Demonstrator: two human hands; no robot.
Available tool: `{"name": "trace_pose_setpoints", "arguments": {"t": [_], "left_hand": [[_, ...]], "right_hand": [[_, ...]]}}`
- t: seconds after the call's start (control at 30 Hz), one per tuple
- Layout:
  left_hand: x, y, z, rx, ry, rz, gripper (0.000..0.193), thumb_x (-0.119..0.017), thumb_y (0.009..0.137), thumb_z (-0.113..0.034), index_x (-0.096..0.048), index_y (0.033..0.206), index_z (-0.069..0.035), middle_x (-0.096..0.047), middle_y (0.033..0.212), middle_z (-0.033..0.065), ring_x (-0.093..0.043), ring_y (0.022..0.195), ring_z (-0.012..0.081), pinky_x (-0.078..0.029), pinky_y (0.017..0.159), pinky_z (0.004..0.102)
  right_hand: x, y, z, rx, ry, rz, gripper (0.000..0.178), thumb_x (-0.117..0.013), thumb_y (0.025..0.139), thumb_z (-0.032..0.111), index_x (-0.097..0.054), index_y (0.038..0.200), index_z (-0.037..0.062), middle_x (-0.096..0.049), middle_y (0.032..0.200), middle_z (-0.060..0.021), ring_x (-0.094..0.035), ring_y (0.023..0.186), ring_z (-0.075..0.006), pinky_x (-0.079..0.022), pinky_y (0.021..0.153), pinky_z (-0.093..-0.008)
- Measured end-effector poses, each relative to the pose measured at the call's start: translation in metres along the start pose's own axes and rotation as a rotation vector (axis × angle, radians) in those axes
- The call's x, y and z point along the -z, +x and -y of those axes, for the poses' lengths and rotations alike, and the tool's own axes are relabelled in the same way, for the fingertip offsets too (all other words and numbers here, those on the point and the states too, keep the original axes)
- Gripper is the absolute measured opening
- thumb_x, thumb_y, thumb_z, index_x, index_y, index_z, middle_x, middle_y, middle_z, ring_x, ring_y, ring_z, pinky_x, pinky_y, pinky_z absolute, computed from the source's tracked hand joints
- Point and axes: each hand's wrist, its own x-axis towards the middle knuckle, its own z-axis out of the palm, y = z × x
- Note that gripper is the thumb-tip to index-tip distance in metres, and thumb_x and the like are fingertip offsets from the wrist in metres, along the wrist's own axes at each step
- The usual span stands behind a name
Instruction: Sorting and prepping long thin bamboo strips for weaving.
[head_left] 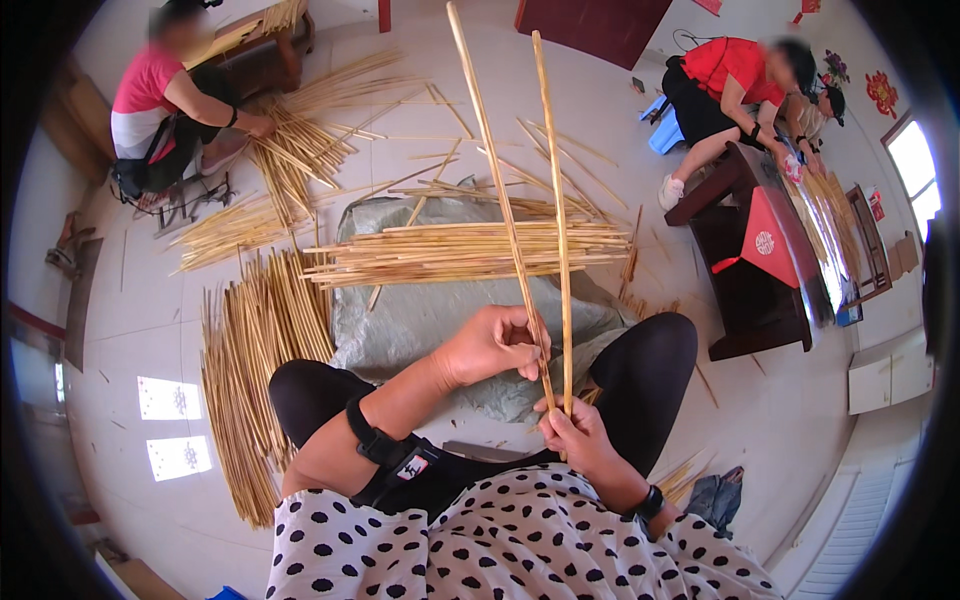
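Plastic sheeting (420, 345), greyish-green & crumpled, on floor just beyond knees; anything inside it hidden, can't tell. On top, thick bundle of pale wooden sticks (440, 250) laid crosswise, ends overhanging both sides. To L, long pile of similar sticks (265, 370) on floor. White cabinet (890, 380) near far R, contents likewise hidden.

Held up above lap: two slim sticks, tops splayed, lower ends converging. L stick (490, 140) pinched btwn thumb & curled fingers of L hand (490, 345), above R hand; R stick (557, 190) just R of those fingertips, apart from them. Lower ends of both clasped in R hand (583, 440), thumb across front, fingers folded round.

Upper L: co-worker (150, 100) in pink-&-white top, seated low, one hand at loose fan of sticks (300, 150). Upper R: co-worker (735, 75) in red top, leaning over dk wooden table (760, 320) w/ red cloth (770, 250) & more sticks; another person partly visible behind. Blue stool (665, 130) nearby. Lower R: dk crumpled cloth (715, 500) on floor.
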Motion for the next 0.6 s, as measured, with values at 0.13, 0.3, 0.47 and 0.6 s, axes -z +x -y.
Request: {"name": "trace_pose_setpoints", "arguments": {"t": [0.13,0.3,0.47,0.6], "left_hand": [[0.002,-0.003,-0.003,0.06,0.113,-0.054,0.01,-0.063,0.084,-0.008,-0.058,0.087,0.0,-0.062,0.075,0.0049,-0.058,0.059,0.0089,-0.048,0.056,0.0217],[0.017,-0.004,-0.032,-0.177,0.027,-0.237,0.014,-0.059,0.087,-0.011,-0.055,0.096,-0.001,-0.062,0.077,0.0071,-0.054,0.053,0.0088,-0.045,0.049,0.0203],[0.056,-0.016,-0.079,-0.465,-0.176,-0.523,0.018,-0.052,0.091,-0.013,-0.052,0.105,-0.001,-0.062,0.081,0.0111,-0.05,0.047,0.0097,-0.041,0.044,0.0193],[0.082,-0.029,-0.09,-0.663,-0.228,-0.586,0.015,-0.051,0.092,-0.012,-0.056,0.101,-0.002,-0.062,0.079,0.0105,-0.048,0.045,0.0093,-0.037,0.041,0.0178]], "right_hand": [[-0.002,0.0,-0.001,-0.014,-0.107,0.007,0.022,-0.044,0.096,0.012,-0.05,0.114,0.0001,-0.044,0.068,0.001,-0.031,0.054,-0.0033,-0.025,0.048,-0.0175],[-0.001,-0.001,0.001,-0.083,-0.082,-0.031,0.019,-0.044,0.095,0.009,-0.051,0.11,-0.0008,-0.044,0.067,0.0002,-0.032,0.053,-0.0039,-0.026,0.048,-0.0181],[0.005,0.0,-0.003,-0.129,-0.187,-0.03,0.021,-0.048,0.094,0.009,-0.054,0.11,-0.0019,-0.047,0.069,0.0007,-0.035,0.054,-0.0038,-0.028,0.049,-0.0172],[0.007,0.001,-0.006,-0.124,-0.258,-0.015,0.021,-0.05,0.093,0.009,-0.056,0.109,-0.003,-0.049,0.07,0.0012,-0.036,0.054,-0.0032,-0.028,0.049,-0.0167]]}}
